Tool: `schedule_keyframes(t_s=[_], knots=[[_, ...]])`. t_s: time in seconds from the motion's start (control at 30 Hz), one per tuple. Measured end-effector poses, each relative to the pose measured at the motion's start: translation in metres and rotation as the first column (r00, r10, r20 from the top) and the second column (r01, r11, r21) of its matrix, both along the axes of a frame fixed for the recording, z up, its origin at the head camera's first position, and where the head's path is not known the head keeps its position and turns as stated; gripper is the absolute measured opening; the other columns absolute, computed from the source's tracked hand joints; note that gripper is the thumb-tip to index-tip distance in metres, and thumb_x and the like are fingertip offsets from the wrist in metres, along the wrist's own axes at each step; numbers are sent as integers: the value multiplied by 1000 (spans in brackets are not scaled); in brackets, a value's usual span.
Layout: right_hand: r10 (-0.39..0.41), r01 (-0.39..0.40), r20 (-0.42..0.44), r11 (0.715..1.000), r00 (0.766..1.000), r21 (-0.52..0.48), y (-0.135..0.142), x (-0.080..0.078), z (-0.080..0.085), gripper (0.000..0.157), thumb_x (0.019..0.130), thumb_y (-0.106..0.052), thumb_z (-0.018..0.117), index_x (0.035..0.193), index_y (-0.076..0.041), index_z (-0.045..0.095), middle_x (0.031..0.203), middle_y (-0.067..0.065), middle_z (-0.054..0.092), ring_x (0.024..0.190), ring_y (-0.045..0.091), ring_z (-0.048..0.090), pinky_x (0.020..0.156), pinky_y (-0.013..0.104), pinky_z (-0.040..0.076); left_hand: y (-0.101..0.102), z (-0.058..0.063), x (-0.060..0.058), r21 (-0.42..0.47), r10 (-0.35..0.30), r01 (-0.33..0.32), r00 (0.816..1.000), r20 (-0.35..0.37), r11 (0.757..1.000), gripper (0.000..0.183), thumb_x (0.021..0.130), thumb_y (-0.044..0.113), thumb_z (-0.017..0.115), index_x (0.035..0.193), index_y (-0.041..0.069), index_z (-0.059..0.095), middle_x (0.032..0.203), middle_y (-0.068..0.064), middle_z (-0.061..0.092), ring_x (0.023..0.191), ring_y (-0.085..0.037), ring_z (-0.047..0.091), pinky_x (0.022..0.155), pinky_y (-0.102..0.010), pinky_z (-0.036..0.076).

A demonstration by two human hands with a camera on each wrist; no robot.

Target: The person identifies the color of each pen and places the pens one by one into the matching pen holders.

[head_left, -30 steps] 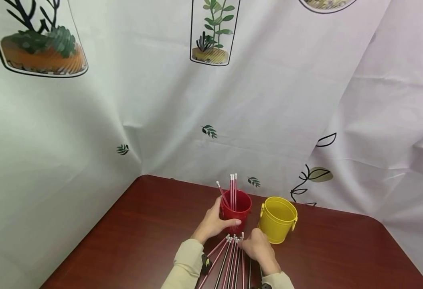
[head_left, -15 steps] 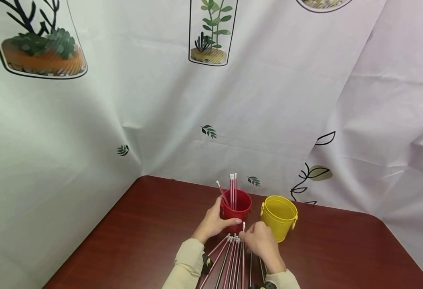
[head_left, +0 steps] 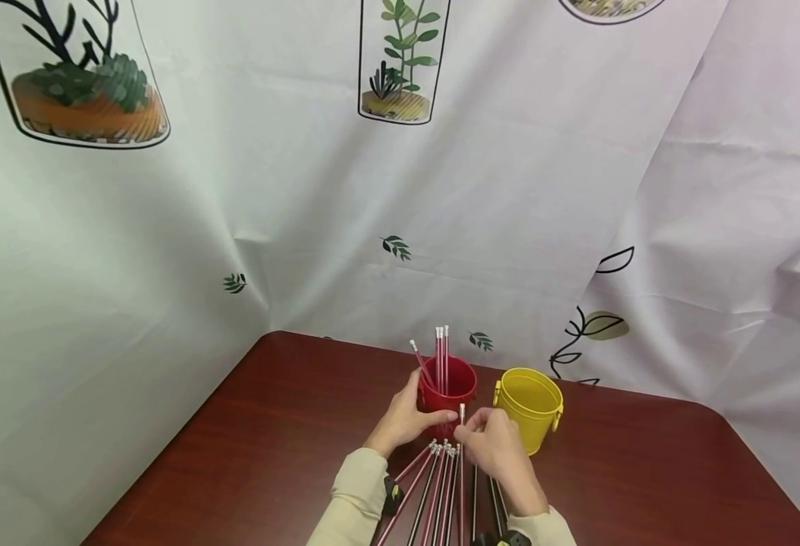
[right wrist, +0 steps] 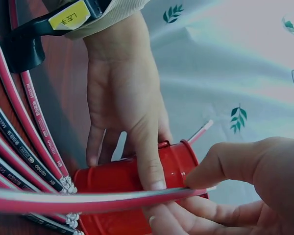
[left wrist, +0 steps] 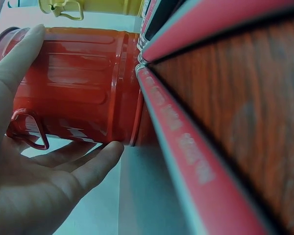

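Head view: one red bucket [head_left: 449,404], standing on the worktop [head_left: 290,425]; left hand [head_left: 403,422] clasping it, grip around the wall, thumb across the front, other fingers mostly hidden behind. Contents: one leaning pencil [head_left: 423,366] and a close cluster of upright pencils [head_left: 439,364] — exact count unclear where they overlap, lower ends concealed by the wall. Right hand [head_left: 500,449]: grip pinching one red pencil [head_left: 462,489] near its white-tipped end, in front of the red bucket, whether touching it cannot be told; the opposite end runs out at the bottom edge. One yellow bucket [head_left: 525,417], to the right, lower wall partly covered by the right hand. One fan of red and black pencils [head_left: 434,489], pale ends gathered just before the red bucket, the rest cut off below. Left wrist view: the red bucket sideways, thumb and fingers on opposite sides of it; the yellow bucket a strip along the top; lettering on the nearest pencil too blurred to read. Right wrist view: pinched pencil blurred, crossing before the red bucket, cropped at left; right hand cropped at right; black wrist mount [right wrist: 27,49] with yellow label [right wrist: 69,15], upper part out of frame.
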State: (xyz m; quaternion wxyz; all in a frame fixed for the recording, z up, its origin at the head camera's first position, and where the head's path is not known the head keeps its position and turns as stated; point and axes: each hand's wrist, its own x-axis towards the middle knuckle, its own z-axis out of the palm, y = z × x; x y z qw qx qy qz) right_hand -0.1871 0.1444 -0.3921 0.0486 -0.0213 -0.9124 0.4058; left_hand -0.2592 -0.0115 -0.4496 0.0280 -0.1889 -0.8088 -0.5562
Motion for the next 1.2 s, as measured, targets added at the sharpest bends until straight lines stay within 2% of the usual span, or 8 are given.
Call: schedule_keyframes(t_s=[0.2, 0.37, 0.63, 0.9, 1.07, 1.2], knots=[[-20, 17, -59, 998, 998, -56, -1, 1, 3, 11, 76, -15, 65, 73, -8, 57, 56, 1, 53, 45, 12, 53, 42, 26, 44, -1, 0, 1, -10, -4, 4, 1000, 1, 1000, 86, 73, 38, 75, 140, 17, 27, 131, -5, 49, 114, -25, 50, 92, -45, 45], [-18, 4, -150, 996, 989, -92, -2, 2, 4, 10, 78, -12, 67, 80, -7, 58, 65, 3, 55, 51, 12, 53, 45, 23, 46, -3, -1, 2, -9, -5, 5, 1000, 20, 1000, 86, 73, 38, 75, 141, 17, 26, 131, -6, 49, 114, -26, 50, 91, -45, 46], [-29, 2, -335, 997, 942, -82, -3, 4, 9, 12, 78, -8, 68, 86, -8, 59, 74, 2, 60, 65, 11, 55, 58, 19, 49, -1, 0, -1, -19, -2, 2, 1000, 8, 1000, 89, 73, 40, 75, 142, 15, 25, 131, -7, 49, 113, -26, 51, 91, -45, 46], [-34, 1, -434, 997, 900, -76, -5, 8, 9, 17, 77, -7, 69, 90, -8, 59, 77, 1, 62, 68, 9, 57, 62, 19, 50, -2, -3, 0, -28, 0, 0, 1000, -9, 1000, 90, 72, 41, 76, 142, 16, 26, 129, -6, 50, 111, -23, 52, 91, -43, 46], [-22, -34, -508, 994, 861, -101, -7, 9, 10, 19, 76, -4, 69, 91, -8, 58, 77, 0, 61, 67, 10, 58, 60, 20, 52, -2, -2, 1, -15, -4, 4, 1000, -15, 1000, 89, 72, 40, 76, 141, 16, 27, 128, -7, 51, 110, -23, 53, 91, -42, 46], [-8, -66, -538, 991, 843, -117, -8, 10, 11, 20, 77, -4, 69, 92, -10, 57, 79, -2, 60, 66, 9, 59, 59, 17, 51, -2, 0, 1, -8, -3, 3, 1000, -2, 1000, 88, 72, 39, 76, 141, 16, 27, 128, -7, 51, 110, -25, 52, 90, -44, 47]])
